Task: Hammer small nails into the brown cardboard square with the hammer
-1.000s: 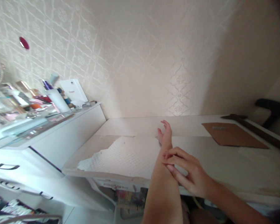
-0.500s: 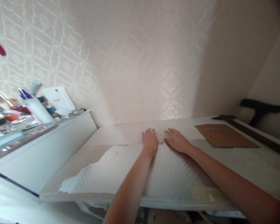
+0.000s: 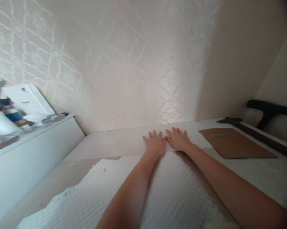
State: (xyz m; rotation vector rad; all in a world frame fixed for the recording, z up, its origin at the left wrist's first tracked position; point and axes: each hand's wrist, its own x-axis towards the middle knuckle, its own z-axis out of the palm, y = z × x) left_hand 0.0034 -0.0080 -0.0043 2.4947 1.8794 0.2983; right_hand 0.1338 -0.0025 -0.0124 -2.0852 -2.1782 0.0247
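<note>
— Where to find the embossed white sheet [image 3: 176,190]?

— Spread flat on the counter [image 3: 124,140], from under the palms back beneath both forearms, toward the body.

— Pointing which way?

— Far edge set crosswise, right under the heels of the left hand [image 3: 154,144] and the right hand [image 3: 179,141]. Near end cut off at the bottom of the view, so cannot tell the long axis for certain. Torn and jagged along the side lying left of the left fingers [image 3: 154,136].

— Any room around the edges?

— Only a narrow strip of bare counter ahead of the fingertips, then the patterned wall [image 3: 133,79]. More open counter to the left of the left fingers, as far as a taller white cabinet [image 3: 26,149] crowded with bottles [image 3: 4,108]. To the right of the right fingers [image 3: 176,132], well apart: a brown board [image 3: 234,143], lying flat. Beyond that, a long dark bar [image 3: 260,135] along the counter's far side.

— And the fingers themselves?

— Stretched out flat, palms down, lightly fanned, aimed at the wall. 2 hands side by side, touching along their inner edges. Gripping nothing; simply resting on the sheet's far edge and on the counter just ahead of it.
</note>
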